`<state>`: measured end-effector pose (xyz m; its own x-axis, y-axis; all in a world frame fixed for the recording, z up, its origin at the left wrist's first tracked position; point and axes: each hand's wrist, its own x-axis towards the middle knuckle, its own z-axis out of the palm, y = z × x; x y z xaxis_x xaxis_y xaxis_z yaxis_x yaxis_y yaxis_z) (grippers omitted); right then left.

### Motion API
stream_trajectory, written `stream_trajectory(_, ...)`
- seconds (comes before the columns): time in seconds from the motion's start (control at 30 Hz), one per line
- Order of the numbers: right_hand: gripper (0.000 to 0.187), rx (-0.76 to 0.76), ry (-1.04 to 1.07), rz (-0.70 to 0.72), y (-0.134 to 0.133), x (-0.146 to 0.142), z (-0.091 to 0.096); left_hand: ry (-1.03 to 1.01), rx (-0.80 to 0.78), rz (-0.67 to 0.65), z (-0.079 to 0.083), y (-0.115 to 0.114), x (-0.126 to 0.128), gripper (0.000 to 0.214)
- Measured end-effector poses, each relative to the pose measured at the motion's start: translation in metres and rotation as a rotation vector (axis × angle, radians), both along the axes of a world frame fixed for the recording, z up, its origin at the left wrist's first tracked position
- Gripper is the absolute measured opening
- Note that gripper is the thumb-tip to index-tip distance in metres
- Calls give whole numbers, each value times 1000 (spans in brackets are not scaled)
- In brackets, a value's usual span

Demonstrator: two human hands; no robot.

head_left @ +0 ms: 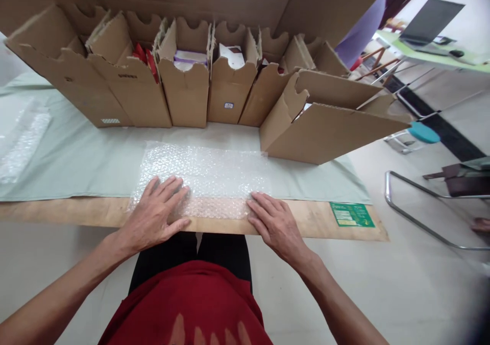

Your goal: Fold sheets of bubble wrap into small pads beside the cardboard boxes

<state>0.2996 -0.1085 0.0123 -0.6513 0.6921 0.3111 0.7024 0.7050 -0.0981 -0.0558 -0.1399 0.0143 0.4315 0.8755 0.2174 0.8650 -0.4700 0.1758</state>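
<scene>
Grip: left hand (155, 213) and right hand (273, 223) are lying open and flat, clasping nothing | pressing the near edge of the bubble wrap sheet (206, 174), which is stretching away from the fingertips across the bench (76, 213) | spreading looking done, sheet not yet folded | cardboard boxes (184, 87) standing well beyond both hands.

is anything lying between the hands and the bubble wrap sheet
Nothing visible. The left hand and right hand both lie flat, directly on the near edge of the bubble wrap sheet; the cardboard boxes stand behind it, away from the hands.
</scene>
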Motion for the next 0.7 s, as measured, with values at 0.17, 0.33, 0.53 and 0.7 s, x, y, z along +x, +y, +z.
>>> stream_trajectory(0.17,21,132,136,67,11,-5,2,15,50,-15,7,1,1,57)
stream_trajectory(0.33,19,-138,355,6,12,4,28,-20,38,46,17,-3,-20,40)
stream_trajectory(0.53,48,-530,397,-19,3,43,49,-235,-290,286,38,-3,-54,33)
stream_trajectory(0.7,80,-662,387,-99,-11,58,37,-307,-458,425,53,6,-54,36)
